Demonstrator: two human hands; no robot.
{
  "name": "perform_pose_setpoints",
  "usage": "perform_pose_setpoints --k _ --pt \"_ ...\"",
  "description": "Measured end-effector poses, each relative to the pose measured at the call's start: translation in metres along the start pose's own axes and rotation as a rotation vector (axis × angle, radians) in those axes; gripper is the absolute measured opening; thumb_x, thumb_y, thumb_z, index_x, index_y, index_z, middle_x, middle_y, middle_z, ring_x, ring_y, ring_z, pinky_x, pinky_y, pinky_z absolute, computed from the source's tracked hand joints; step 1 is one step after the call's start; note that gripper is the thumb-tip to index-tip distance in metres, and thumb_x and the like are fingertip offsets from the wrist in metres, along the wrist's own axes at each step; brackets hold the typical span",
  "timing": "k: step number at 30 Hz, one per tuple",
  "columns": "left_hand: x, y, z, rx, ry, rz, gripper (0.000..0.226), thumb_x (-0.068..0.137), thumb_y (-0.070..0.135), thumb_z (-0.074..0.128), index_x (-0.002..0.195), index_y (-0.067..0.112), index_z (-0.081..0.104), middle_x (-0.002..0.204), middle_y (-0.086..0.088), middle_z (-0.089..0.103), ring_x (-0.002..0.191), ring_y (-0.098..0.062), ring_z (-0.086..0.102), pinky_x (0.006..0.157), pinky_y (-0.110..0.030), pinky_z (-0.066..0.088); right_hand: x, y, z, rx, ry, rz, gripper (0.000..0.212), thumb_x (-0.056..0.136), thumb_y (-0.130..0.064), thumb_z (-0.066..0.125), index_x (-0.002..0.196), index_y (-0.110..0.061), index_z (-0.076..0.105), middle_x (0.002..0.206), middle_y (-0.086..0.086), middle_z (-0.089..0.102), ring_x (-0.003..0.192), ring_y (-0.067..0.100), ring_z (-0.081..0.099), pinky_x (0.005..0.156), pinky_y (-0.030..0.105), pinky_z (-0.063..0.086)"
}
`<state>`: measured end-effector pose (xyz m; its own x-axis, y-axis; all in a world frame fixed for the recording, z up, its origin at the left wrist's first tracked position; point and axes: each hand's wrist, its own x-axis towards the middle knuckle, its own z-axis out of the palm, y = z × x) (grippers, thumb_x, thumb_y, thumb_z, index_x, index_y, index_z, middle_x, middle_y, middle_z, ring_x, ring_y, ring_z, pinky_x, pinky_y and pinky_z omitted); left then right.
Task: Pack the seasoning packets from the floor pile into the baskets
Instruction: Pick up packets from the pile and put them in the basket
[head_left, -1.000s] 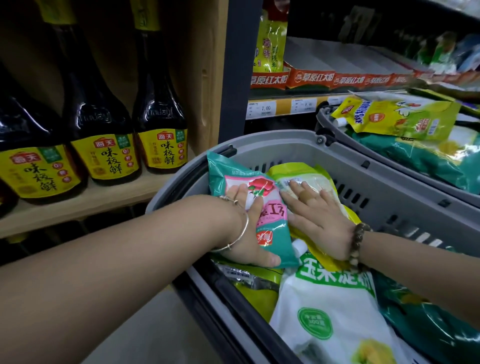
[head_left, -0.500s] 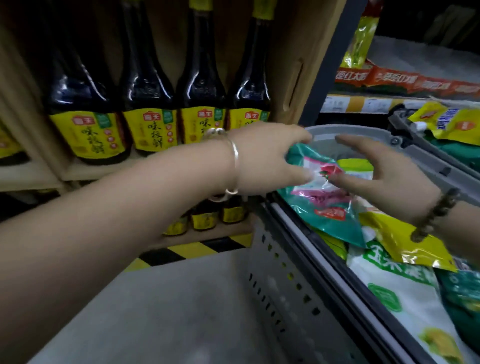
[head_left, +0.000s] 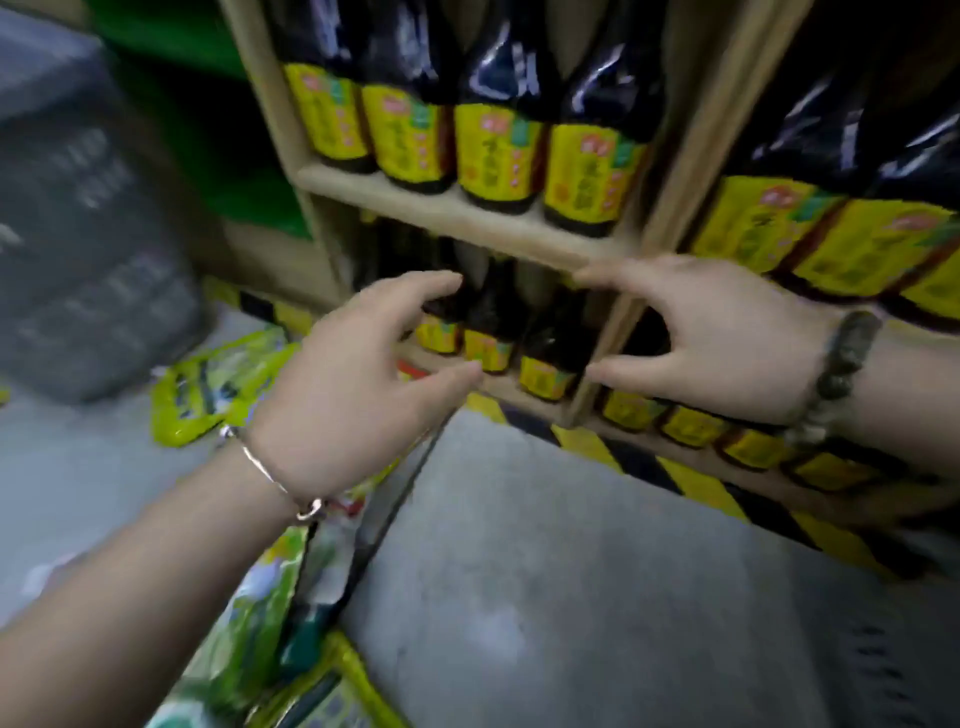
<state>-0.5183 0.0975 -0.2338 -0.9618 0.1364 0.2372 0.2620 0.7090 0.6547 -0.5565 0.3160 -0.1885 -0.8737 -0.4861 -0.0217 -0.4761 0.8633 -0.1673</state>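
The picture is blurred by motion. My left hand (head_left: 353, 384) and my right hand (head_left: 717, 338) hover side by side in front of the low shelf, fingers spread, both holding nothing. Yellow-green seasoning packets (head_left: 208, 384) lie on the floor just left of my left hand. More packets (head_left: 260, 613) lie under my left forearm at the bottom, partly hidden by the arm. A grey slotted basket (head_left: 88, 249) stands at the far left behind the packets. The perforated wall of another grey basket (head_left: 883, 654) shows at the bottom right.
A wooden shelf (head_left: 467, 208) holds rows of dark sauce bottles (head_left: 498, 150) with yellow labels right behind my hands. Yellow-and-black tape (head_left: 680, 478) runs along its base. Bare grey floor (head_left: 545, 571) lies below my right hand. A thin dark bar (head_left: 384, 525) crosses the packets.
Both hands have left the teal packet in the basket and swung left, empty. The view has turned from the filled basket to the shelf and the floor pile.
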Motion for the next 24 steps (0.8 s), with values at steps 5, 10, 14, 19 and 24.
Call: perform_pose_setpoints --k 5,10,14,19,24 --pt "-0.08 -0.088 -0.029 0.022 0.054 -0.313 0.063 0.067 0.044 0.059 0.128 0.027 0.051 0.125 0.01 0.055 0.106 -0.007 0.055 0.085 -0.011 0.034 0.056 -0.078 0.077 0.034 -0.145 -0.206 0.072 0.07 -0.048 0.055 0.137 -0.026 0.042 0.136 0.004 0.049 0.124 0.024 0.047 0.1 0.037 0.04" --pt "-0.161 -0.147 -0.021 0.037 0.059 -0.598 0.058 0.076 0.034 0.073 0.129 0.025 0.051 0.129 0.006 0.053 0.108 -0.01 0.056 0.084 -0.015 0.035 0.072 -0.134 0.161 0.051 -0.306 -0.34 0.066 0.077 -0.045 0.056 0.138 -0.027 0.039 0.136 0.005 0.049 0.123 0.025 0.047 0.097 0.035 0.04" --pt "-0.209 -0.169 -0.004 0.039 0.043 -0.772 0.055 0.079 0.033 0.071 0.129 0.028 0.051 0.132 0.007 0.052 0.11 -0.012 0.056 0.087 -0.023 0.038 0.067 -0.157 0.216 0.095 -0.436 -0.344 0.063 0.081 -0.044 0.059 0.138 -0.03 0.037 0.135 0.002 0.049 0.12 0.025 0.048 0.09 0.034 0.042" --pt "-0.234 -0.184 0.008 0.035 0.084 -0.88 0.056 0.078 0.04 0.068 0.129 0.024 0.052 0.131 0.002 0.053 0.111 -0.017 0.057 0.094 -0.034 0.044 0.075 -0.18 0.272 0.272 -0.456 -0.203 0.062 0.081 -0.04 0.065 0.137 -0.023 0.041 0.135 0.006 0.051 0.121 0.025 0.049 0.093 0.035 0.043" --pt "-0.24 -0.197 0.019 0.054 0.106 -0.923 0.051 0.078 0.026 0.07 0.127 0.02 0.055 0.128 -0.002 0.056 0.108 -0.018 0.058 0.094 -0.03 0.043 0.1 -0.209 0.3 0.409 -0.383 -0.02 0.072 0.073 -0.05 0.07 0.133 -0.019 0.044 0.125 0.005 0.057 0.114 0.026 0.054 0.091 0.039 0.045"
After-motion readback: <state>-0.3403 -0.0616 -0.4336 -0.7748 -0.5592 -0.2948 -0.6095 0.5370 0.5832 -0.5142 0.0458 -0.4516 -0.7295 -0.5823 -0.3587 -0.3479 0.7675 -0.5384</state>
